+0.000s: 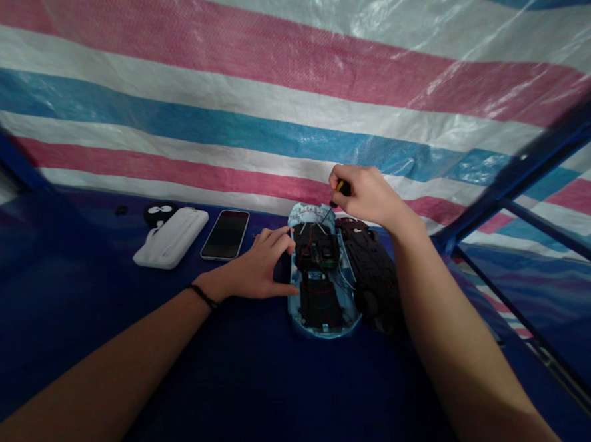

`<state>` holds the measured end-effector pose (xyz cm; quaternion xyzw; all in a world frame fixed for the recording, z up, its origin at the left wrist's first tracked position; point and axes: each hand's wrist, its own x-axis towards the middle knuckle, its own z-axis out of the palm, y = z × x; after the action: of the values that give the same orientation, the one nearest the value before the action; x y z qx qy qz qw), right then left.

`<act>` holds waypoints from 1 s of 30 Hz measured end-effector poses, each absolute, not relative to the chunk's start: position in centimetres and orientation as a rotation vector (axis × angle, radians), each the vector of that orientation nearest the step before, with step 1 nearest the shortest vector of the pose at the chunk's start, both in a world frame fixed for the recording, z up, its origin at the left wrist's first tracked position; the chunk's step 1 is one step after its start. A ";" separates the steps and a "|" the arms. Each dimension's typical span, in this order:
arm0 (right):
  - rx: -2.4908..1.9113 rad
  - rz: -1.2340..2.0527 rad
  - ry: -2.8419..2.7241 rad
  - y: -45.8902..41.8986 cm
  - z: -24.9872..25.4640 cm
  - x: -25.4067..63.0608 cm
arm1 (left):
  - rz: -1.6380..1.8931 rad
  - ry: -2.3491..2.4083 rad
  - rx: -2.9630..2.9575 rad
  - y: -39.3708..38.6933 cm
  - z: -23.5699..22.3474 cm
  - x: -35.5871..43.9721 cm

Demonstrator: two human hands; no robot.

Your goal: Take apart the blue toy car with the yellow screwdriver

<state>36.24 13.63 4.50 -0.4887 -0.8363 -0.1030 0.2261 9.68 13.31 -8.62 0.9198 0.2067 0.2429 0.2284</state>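
My left hand (pixel 261 263) lies spread on the table, its fingertips touching the left edge of a light blue toy car shell (pixel 301 307). The shell lies open, with black parts, circuit board (pixel 320 246) and thin wires inside. My right hand (pixel 366 193) grips a small screwdriver (pixel 342 189) with a yellow and black handle. Its thin shaft angles down toward the front of the shell, and its tip is hidden among the parts. A black ribbed car chassis piece (pixel 371 270) lies against the shell's right side, below my right hand.
A white flat case (pixel 171 237), a smartphone (pixel 225 234) and a round black object with white eyes (pixel 159 213) lie left of the car on a dark blue cloth. Striped pink, white and blue tarpaulin forms the backdrop. Blue frame bars run along the right.
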 end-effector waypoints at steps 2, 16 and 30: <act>-1.352 -0.288 -2.306 13.6 4.6 36.3 | 0.673 0.568 2.532 13.3 -8.6 9.7; -1.351 -0.296 -2.309 13.6 4.6 36.4 | 0.678 0.558 2.539 13.4 -8.8 9.6; -1.351 -0.301 -2.282 13.6 4.7 36.5 | 0.674 0.564 2.535 13.3 -8.6 9.7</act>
<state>36.53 13.58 4.67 -0.4922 -0.8312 -0.1096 0.2341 9.72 13.34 -8.59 0.9201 0.2048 0.2445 0.2274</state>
